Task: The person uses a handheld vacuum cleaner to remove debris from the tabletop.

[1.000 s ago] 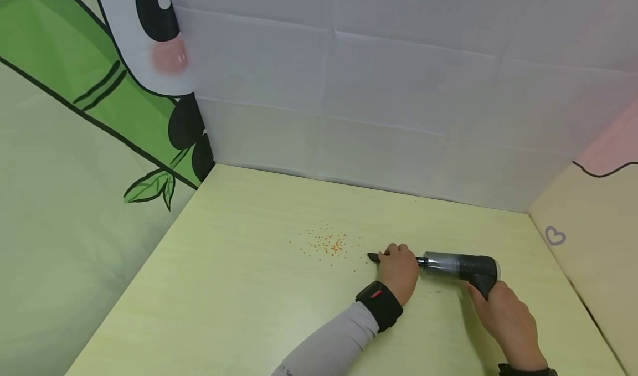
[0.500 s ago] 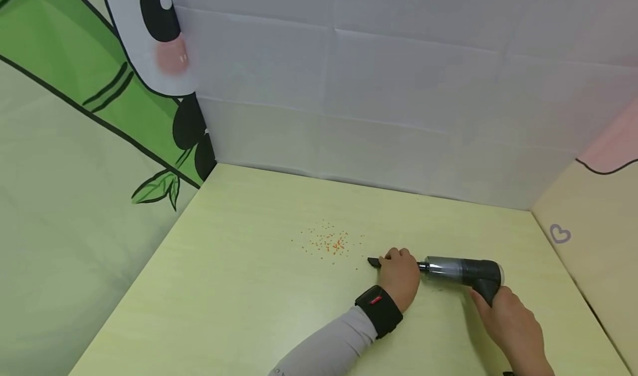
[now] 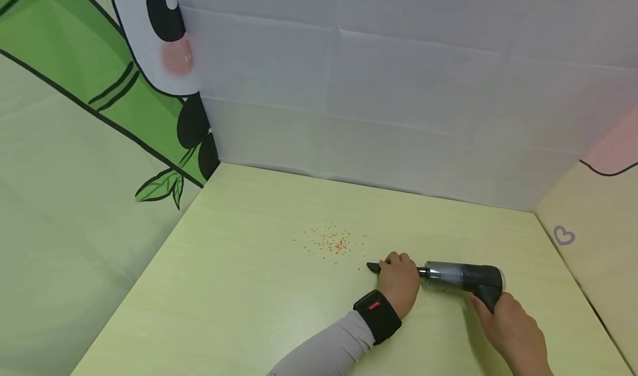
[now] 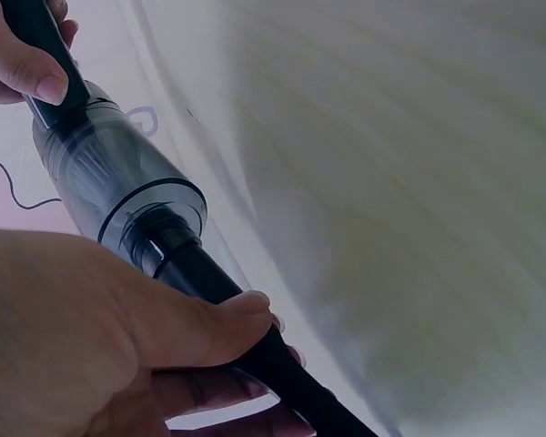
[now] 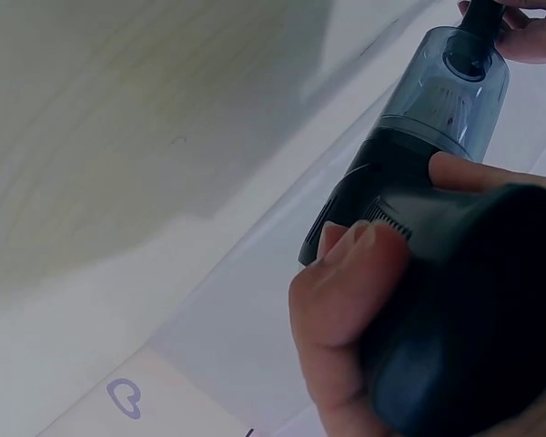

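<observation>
A black handheld vacuum cleaner (image 3: 451,275) with a see-through dust cup lies sideways across my two hands, over the table. My right hand (image 3: 515,329) grips its angled handle; in the right wrist view the fingers (image 5: 346,291) wrap round the dark grip. Farther left, my left hand (image 3: 399,284) holds the slim black nozzle (image 4: 287,369), thumb on one side and fingers on the other in the left wrist view. The nozzle's slanted tip pokes out left of that hand. Small orange crumbs (image 3: 339,246) lie scattered on the table, just up and left of the tip.
The pale yellow table (image 3: 224,298) meets a grey-white backdrop (image 3: 374,99) at its far edge. A panel with a panda and bamboo print (image 3: 119,104) borders the left side, and a beige panel (image 3: 598,243) with a heart the right.
In the head view, both hands and the vacuum cleaner have shifted slightly downward. The scene has drifted a little to the right. The grips and the crumbs look the same.
</observation>
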Demonstrator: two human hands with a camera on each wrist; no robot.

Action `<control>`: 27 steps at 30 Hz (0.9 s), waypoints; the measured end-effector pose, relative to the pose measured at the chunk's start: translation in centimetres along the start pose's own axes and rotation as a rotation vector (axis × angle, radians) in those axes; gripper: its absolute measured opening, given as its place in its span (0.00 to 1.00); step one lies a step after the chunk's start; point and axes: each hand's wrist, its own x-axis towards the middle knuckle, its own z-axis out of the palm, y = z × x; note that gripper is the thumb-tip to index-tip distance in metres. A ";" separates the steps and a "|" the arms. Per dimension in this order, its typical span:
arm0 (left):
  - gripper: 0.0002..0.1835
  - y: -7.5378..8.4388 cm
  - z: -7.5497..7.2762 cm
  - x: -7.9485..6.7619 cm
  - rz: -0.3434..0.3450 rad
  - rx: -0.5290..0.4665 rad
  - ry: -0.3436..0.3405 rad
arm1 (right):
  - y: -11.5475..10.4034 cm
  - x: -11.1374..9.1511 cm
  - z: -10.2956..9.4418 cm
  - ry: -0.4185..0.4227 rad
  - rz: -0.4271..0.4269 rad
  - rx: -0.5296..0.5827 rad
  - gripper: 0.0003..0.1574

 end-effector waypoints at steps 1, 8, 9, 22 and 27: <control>0.14 0.0 0.0 0.0 0.002 -0.003 0.006 | 0.0 -0.1 0.0 0.003 0.003 -0.001 0.54; 0.15 -0.3 0.5 -0.1 0.024 -0.004 0.027 | -0.3 -0.7 0.3 -0.017 0.022 0.008 0.53; 0.15 -0.3 0.5 -0.1 0.026 -0.002 0.024 | -0.4 -0.8 0.4 -0.019 0.022 0.007 0.53; 0.18 -0.3 0.9 1.6 -0.042 -0.004 -0.025 | -0.8 1.2 1.1 0.036 0.000 -0.015 0.52; 0.18 0.0 1.0 2.4 -0.057 0.004 -0.052 | -0.7 2.2 1.0 0.041 -0.014 -0.012 0.52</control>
